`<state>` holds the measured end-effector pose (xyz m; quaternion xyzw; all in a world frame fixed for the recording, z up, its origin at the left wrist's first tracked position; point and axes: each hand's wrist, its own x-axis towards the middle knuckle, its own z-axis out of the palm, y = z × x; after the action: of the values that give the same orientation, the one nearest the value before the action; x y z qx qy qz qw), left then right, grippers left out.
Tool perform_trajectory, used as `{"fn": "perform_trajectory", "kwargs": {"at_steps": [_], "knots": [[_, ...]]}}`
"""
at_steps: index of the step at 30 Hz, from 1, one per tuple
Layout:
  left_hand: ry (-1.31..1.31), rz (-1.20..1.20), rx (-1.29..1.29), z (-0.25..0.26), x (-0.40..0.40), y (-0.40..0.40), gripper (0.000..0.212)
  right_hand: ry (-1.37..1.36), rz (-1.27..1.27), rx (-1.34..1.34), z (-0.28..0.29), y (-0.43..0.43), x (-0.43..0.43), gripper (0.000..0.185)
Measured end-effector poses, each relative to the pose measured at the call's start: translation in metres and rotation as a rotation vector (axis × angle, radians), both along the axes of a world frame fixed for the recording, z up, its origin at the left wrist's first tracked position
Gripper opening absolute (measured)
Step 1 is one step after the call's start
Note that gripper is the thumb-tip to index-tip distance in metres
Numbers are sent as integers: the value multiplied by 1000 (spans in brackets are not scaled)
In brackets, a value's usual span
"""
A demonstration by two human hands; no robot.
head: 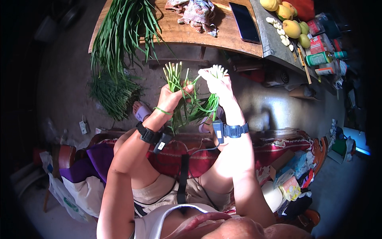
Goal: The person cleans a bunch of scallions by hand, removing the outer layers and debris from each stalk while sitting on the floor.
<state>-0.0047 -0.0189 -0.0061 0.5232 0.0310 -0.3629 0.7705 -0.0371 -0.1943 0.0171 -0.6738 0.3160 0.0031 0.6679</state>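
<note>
My left hand (172, 97) grips a bunch of garlic chives (174, 77), its cut pale ends pointing up and its leaves hanging below. My right hand (217, 82) is closed round a second bunch of chives (213, 104), whose white ends stick out above the fingers in bright sunlight. A few leaves span the gap between the two hands. One green leaf loops round my left wrist. A large heap of chives (119, 38) hangs over the left front edge of the wooden table (179, 37), and another pile (115, 95) lies on the floor below it.
On the table are a crumpled cloth (198, 15) and a smartphone (244, 22). The grey ledge (274, 47) at the right bears yellow fruit (292, 29), white cloves (283, 35), sticks and a green bottle (319, 59). A bench with a red cover (262, 152) is under me, with bags at both ends.
</note>
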Motion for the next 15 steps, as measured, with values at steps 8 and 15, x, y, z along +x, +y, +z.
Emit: {"fn": "perform_trajectory", "kwargs": {"at_steps": [8,15], "knots": [[96,6,27,24,-3,-18,29,-442,161,-425,-26,-22,-9,19],[42,20,80,4,0,8,22,-259,305,-407,-24,13,5,12]]}}
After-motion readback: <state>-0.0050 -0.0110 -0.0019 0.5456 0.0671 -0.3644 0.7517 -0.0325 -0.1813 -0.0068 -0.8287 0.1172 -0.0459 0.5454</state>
